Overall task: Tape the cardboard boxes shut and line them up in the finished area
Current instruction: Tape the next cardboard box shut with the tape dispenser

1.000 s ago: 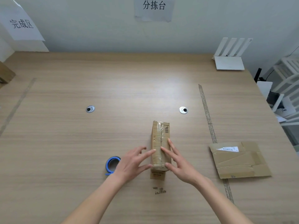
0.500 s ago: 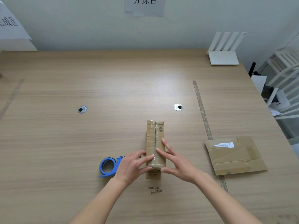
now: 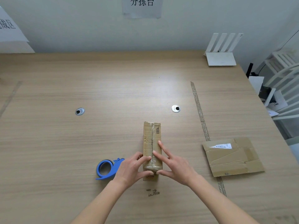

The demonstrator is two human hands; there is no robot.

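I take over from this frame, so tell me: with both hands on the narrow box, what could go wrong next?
1. The narrow box stands on a slim face; the left hand and right hand press only its near end, so it might tip or twist.
2. The tape looks wrinkled at that end; it may not bond flat.
3. The tape dispenser lies right beside the left wrist and could get knocked when the box moves toward the finished area.

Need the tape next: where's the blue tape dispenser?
The blue tape dispenser lies on the wooden table, just left of the left hand.
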